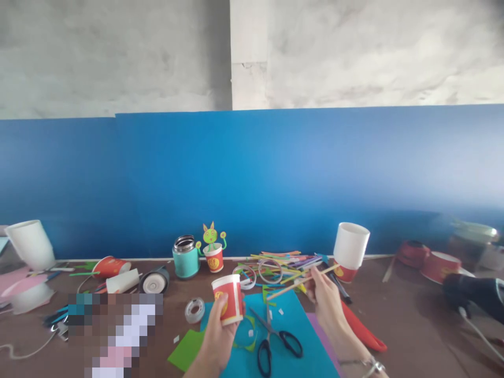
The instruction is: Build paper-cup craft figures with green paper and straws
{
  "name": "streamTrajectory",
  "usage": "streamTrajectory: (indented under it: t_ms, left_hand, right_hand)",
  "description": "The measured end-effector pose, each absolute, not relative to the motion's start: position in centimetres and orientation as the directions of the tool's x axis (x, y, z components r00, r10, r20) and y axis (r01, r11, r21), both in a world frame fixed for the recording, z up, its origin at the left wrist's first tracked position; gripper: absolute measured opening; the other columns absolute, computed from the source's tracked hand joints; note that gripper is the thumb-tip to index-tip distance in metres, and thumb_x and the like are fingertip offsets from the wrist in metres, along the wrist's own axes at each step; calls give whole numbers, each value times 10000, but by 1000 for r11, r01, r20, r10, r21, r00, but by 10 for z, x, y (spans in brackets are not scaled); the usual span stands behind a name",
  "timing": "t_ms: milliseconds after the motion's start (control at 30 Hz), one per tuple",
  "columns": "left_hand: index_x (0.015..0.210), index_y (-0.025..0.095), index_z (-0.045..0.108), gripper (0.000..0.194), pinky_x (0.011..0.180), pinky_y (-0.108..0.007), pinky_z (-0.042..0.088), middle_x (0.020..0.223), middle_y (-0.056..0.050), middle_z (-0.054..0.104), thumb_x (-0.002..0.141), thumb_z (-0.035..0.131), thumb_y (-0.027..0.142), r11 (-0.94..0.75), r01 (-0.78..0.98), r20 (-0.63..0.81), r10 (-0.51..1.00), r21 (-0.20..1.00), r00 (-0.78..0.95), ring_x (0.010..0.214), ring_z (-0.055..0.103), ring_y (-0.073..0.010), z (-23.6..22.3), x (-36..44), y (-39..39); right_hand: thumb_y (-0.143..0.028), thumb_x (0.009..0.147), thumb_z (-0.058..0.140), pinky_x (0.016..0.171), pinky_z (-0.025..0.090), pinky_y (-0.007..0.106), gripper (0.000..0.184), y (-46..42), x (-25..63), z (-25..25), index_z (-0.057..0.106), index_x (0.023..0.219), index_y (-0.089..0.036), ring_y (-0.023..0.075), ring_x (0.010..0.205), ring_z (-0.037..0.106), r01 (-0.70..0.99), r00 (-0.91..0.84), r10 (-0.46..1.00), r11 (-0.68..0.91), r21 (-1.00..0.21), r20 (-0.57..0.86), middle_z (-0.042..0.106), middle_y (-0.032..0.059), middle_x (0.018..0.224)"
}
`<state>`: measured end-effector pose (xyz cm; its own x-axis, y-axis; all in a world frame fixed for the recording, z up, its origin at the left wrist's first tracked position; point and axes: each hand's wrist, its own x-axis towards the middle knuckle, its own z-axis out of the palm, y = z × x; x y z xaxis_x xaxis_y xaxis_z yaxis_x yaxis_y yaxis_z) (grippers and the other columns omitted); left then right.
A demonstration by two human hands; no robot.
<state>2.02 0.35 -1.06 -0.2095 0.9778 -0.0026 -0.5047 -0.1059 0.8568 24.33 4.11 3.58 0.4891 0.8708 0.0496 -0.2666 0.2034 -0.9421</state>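
Observation:
My left hand [219, 338] is wrapped round a red paper cup [232, 299] with a white rim and a yellow emblem, held upright above the blue paper [303, 341]. In my right hand [326, 299], the fingers pinch a long, thin, pale yellow stick [284, 288], which slants down to the left towards the cup without touching it. Black-handled scissors [271, 332] lie spread on the blue paper between my forearms. A roll of clear tape [194, 311] and a green sheet [185, 350] lie left of my left hand.
Behind my hands is a heap of coloured sticks [283, 260] with tape rolls. A cup with a green paper figure [214, 257] and a turquoise jar [186, 258] stand by the blue partition [252, 184]. White cups [352, 245] stand on a red one at right, near a black hairdryer-like object [472, 291].

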Motion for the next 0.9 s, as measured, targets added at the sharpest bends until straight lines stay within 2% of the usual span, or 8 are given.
streamTrajectory:
  t_ms: [67, 133, 200, 300, 400, 467, 567, 900]
  left_hand:
    - [883, 123, 639, 266, 762, -355, 548, 851, -115, 705, 788, 610, 369, 47, -667, -139, 987, 743, -85, 777, 684, -212, -1, 20, 3]
    - [906, 111, 633, 247, 729, -321, 550, 809, -93, 703, 816, 595, 338, 173, -795, -242, 970, 581, 35, 735, 679, -185, 5, 22, 1]
    - [900, 112, 638, 249, 678, -306, 550, 761, -73, 701, 824, 600, 346, 246, -832, -272, 955, 497, 120, 700, 675, -180, 8, 25, -1]
    - [897, 109, 662, 278, 665, -313, 548, 757, -74, 717, 804, 639, 370, 287, -799, -239, 953, 529, 184, 683, 676, -189, 3, 28, -4]
    - [908, 102, 686, 309, 733, -328, 544, 820, -92, 739, 763, 695, 375, 282, -747, -186, 959, 601, 213, 734, 685, -207, -3, 29, -6]
    - [946, 115, 690, 330, 800, -340, 530, 881, -96, 744, 742, 720, 373, 254, -730, -141, 967, 634, 213, 809, 687, -226, -5, 29, -7]
    - [990, 141, 682, 358, 885, -372, 493, 948, -94, 741, 721, 744, 370, 200, -726, -87, 978, 658, 191, 928, 671, -260, -5, 30, -7]
    - [1146, 202, 610, 501, 916, -386, 452, 1100, -91, 694, 697, 771, 358, 61, -604, -6, 996, 795, 93, 1085, 600, -295, -4, 32, -8]
  right_hand:
    - [-577, 706, 636, 348, 227, 180, 430, 42, 249, 41, 489, 594, -189, 56, 367, 317, -192, 465, 874, 252, -948, 138, 400, -86, 430]
    - [-577, 741, 601, 410, 332, 191, 438, 38, 244, 44, 475, 577, -190, 79, 437, 427, -146, 325, 931, 226, -963, 169, 476, -48, 498]
    - [-573, 751, 583, 454, 375, 206, 412, 32, 230, 46, 533, 632, -181, 102, 490, 482, -90, 220, 961, 191, -977, 168, 523, -24, 552]
    - [-484, 788, 562, 406, 288, 202, 338, 20, 204, 45, 636, 785, -154, 89, 430, 379, 129, 72, 976, 195, -972, 206, 414, -63, 491]
    - [-388, 818, 542, 456, 351, 205, 310, 4, 184, 43, 681, 933, -136, 118, 499, 456, 309, -40, 972, 232, -922, 231, 510, -26, 547]
    - [-365, 854, 501, 590, 444, 226, 316, -5, 176, 43, 694, 956, -137, 167, 655, 565, 324, -96, 947, 320, -890, 306, 628, 35, 698]
    - [-358, 881, 476, 723, 477, 249, 325, -12, 170, 42, 692, 1003, -148, 207, 807, 620, 305, -131, 922, 386, -870, 364, 687, 83, 871]
    - [-363, 903, 437, 647, 457, 252, 358, -12, 169, 38, 720, 894, -144, 197, 707, 627, 467, -62, 911, 388, -794, 408, 700, 94, 792]
